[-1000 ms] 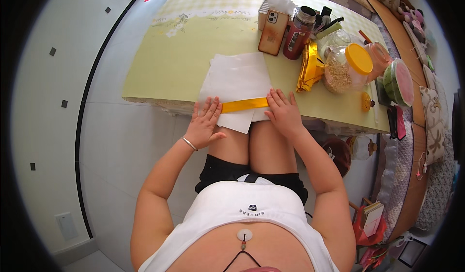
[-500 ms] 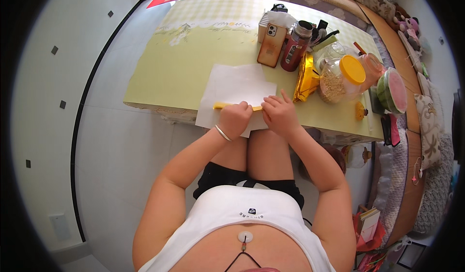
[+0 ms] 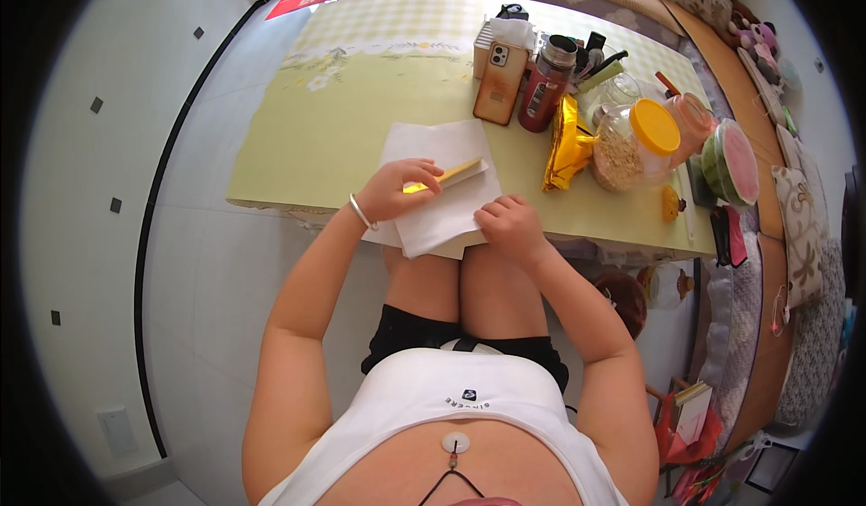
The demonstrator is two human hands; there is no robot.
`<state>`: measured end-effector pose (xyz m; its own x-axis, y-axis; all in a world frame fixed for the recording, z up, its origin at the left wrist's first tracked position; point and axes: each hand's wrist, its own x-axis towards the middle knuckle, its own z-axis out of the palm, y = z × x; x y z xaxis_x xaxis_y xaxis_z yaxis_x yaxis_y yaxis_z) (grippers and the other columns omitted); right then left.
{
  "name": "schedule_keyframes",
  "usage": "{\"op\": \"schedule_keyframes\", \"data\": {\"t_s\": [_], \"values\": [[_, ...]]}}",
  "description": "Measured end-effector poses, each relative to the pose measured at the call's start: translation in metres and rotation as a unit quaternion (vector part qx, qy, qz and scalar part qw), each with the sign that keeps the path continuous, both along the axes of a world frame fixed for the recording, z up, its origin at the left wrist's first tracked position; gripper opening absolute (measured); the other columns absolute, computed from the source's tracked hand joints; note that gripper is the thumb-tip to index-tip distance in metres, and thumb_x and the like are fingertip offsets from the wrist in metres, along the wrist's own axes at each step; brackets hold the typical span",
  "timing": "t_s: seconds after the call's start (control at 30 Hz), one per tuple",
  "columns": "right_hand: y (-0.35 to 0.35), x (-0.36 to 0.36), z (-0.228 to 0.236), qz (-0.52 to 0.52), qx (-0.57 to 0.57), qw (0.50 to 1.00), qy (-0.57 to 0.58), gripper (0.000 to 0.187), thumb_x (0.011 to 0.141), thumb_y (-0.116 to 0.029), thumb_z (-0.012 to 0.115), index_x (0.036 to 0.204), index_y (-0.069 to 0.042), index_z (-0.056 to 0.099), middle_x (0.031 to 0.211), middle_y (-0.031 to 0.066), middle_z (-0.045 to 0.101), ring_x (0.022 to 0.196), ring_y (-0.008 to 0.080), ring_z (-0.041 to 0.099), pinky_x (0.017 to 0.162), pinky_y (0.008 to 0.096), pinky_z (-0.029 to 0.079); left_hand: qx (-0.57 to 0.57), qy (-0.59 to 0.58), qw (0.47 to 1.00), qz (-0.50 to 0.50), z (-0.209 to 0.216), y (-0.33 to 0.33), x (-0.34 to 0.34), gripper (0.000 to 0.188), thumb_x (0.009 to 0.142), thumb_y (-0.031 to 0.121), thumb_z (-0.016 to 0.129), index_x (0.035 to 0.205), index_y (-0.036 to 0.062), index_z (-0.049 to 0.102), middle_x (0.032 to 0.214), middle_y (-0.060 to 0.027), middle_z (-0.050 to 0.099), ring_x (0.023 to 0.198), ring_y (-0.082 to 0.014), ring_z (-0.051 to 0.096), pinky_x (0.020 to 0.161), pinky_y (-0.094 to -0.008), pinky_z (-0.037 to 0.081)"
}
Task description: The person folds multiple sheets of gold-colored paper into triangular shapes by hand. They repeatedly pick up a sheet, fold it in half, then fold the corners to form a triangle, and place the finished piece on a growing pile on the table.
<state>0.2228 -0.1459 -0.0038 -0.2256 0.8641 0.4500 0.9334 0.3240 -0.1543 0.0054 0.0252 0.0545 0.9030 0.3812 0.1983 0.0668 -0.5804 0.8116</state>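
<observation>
White sheets of paper (image 3: 439, 141) lie overlapped at the table's near edge, partly hanging over my lap. Across them slants a narrow yellow folded paper strip (image 3: 460, 173) with a white lower side. My left hand (image 3: 397, 188) has its bent fingers over the strip's left end, the thumb side beneath them. At the right edge of the top sheet, my right hand (image 3: 511, 224) rests with curled fingers, gripping the paper's margin. Its fingertips are partly hidden.
Right of the papers stand a phone (image 3: 502, 84), a red thermos (image 3: 547, 87), a gold foil packet (image 3: 566, 150) and a yellow-lidded jar (image 3: 622, 150). A cut watermelon (image 3: 732, 165) sits at the table's (image 3: 307, 145) right end. A long bench (image 3: 753, 118) runs along the right.
My left hand has moved left and up with the strip, which now slants instead of lying level. The top sheet has turned and slid nearer. My right hand has moved down, off the strip.
</observation>
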Motion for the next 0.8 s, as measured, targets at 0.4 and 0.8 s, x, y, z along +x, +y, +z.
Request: {"op": "schedule_keyframes", "data": {"t_s": [0.4,0.8], "values": [[0.038,-0.006,-0.001,0.033,0.001,0.994,0.100,0.018,0.083,-0.022,0.072,0.079,-0.005,0.068,0.102,0.0099,0.064,0.097,0.0310,0.059,0.085,0.0477,0.048,0.231,0.040,0.958,0.165,-0.042,-0.052,-0.026,0.024,0.084,0.024,0.074,0.088,0.0008,0.069,0.130,-0.0302,0.058,0.124,-0.0451,0.054,0.104,-0.0453,0.043],[0.078,0.006,-0.010,-0.203,-0.052,0.946,0.246,0.024,0.080,-0.029,0.077,0.079,-0.006,0.068,0.086,0.0102,0.063,0.087,0.0315,0.060,0.076,0.0427,0.049,0.163,0.036,0.914,0.369,-0.065,-0.008,-0.010,0.014,0.079,0.014,0.073,0.075,0.0016,0.071,0.088,-0.0126,0.065,0.091,-0.0322,0.060,0.083,-0.0425,0.049]]}}
